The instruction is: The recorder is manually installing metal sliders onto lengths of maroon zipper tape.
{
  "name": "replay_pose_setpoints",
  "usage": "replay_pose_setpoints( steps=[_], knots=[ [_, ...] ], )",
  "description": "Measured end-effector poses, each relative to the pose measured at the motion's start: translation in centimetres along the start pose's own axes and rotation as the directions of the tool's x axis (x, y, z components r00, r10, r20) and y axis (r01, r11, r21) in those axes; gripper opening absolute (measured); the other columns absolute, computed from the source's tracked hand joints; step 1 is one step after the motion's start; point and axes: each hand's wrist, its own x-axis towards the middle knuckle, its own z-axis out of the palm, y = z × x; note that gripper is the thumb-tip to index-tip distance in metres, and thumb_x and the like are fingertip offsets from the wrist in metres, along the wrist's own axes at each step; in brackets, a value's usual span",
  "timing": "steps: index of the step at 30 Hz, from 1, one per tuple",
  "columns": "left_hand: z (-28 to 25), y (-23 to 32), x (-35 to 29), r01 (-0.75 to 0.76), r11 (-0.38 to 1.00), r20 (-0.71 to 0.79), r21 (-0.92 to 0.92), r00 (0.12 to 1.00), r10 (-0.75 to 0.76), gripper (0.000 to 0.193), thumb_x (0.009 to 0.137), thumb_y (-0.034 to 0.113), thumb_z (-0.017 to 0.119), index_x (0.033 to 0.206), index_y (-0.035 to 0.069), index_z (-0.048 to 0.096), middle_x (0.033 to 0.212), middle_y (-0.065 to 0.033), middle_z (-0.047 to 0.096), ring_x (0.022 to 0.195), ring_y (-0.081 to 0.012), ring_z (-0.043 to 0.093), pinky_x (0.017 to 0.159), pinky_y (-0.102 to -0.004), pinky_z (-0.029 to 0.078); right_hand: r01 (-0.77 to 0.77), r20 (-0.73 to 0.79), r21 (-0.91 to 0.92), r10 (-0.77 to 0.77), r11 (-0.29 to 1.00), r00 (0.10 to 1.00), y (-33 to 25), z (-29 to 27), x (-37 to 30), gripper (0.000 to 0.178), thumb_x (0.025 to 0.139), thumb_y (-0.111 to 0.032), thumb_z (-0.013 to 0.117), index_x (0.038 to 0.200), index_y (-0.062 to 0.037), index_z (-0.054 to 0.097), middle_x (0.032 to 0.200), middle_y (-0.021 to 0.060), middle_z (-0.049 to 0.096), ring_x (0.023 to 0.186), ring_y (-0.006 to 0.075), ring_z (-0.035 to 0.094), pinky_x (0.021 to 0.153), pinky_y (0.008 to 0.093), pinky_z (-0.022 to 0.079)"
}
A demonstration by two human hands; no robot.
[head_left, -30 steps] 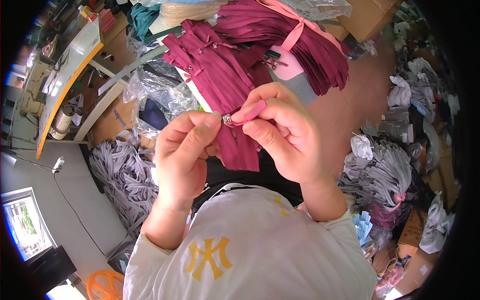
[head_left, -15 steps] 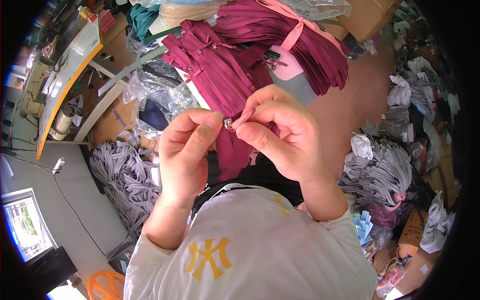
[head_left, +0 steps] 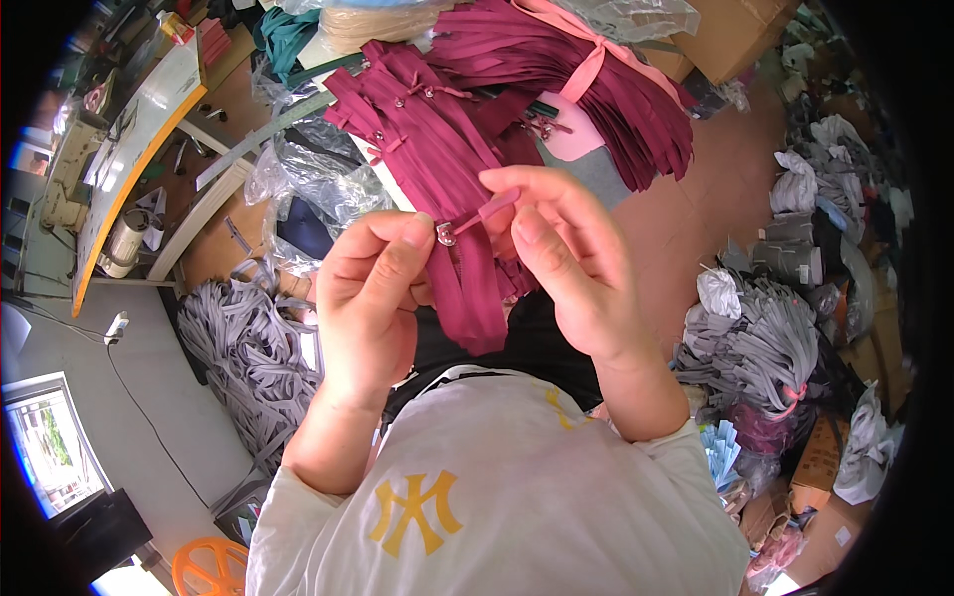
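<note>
My left hand [head_left: 373, 288] pinches a small metal zipper slider [head_left: 445, 234] between thumb and forefinger. From the slider a maroon cord pull [head_left: 500, 205] stretches up and right, its thicker end by the fingers of my right hand [head_left: 581, 258]. That hand's thumb and forefinger are apart around the pull's end; whether a finger touches it is unclear. A maroon zipper tape [head_left: 467, 308] hangs below the slider, over my lap. Beyond my hands lie more maroon zippers [head_left: 422, 139] side by side, several with metal sliders and cord pulls.
A large bundle of maroon zipper tapes [head_left: 606, 99], tied with a pink strip, lies at the back. Grey tapes [head_left: 243, 348] are heaped at left, and another grey bundle [head_left: 765, 338] at right. Clear plastic [head_left: 328, 179] and an orange-edged table [head_left: 139, 149] stand left.
My right thumb and forefinger have parted from their pinch near the slider. The cord pull now stretches out from the slider, and the hanging tape has swung a little right.
</note>
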Motion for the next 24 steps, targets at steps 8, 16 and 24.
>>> replay_pose_setpoints(
  steps=[8,16,24],
  knots=[
    [0.3,0.1,-0.1,0.008,1.0,-0.014,-0.027,1.0,-0.008,0.014,0.102,0.011,0.055,0.11,0.001,0.062,0.096,-0.0056,0.068,0.08,-0.0116,0.066,0.067,-0.0255,0.055,-0.039,-0.005,-0.027,0.039,0.999,0.999,0.2,0.6,-0.2,0.052,0.088,0.0,0.071,0.134,-0.0012,0.047,0.089,0.0007,0.06,0.08,0.0049,0.057,0.066,0.0189,0.046],
    [0.8,0.1,-0.2,0.01,0.998,-0.042,0.063,0.999,-0.007,0.013,0.101,0.012,0.059,0.106,0.001,0.064,0.087,-0.0012,0.067,0.07,-0.0054,0.058,0.06,-0.0209,0.049,-0.052,0.039,-0.107,0.057,0.993,0.998,-0.2,0.3,-0.2,0.052,0.087,0.002,0.07,0.134,-0.0021,0.048,0.088,0.0003,0.06,0.078,0.0049,0.057,0.066,0.0192,0.047],
    [-0.3,-0.1,-0.1,0.033,0.999,0.035,0.03,0.999,-0.034,0.014,0.101,0.011,0.057,0.109,0.001,0.063,0.093,-0.0026,0.067,0.076,-0.007,0.061,0.066,-0.0214,0.05,0.044,0.014,0.03,-0.044,0.999,0.999,0.2,0.4,0.3,0.048,0.088,0.0,0.071,0.131,-0.0007,0.051,0.102,0.0026,0.06,0.09,0.0063,0.059,0.072,0.0207,0.051]
  ],
)
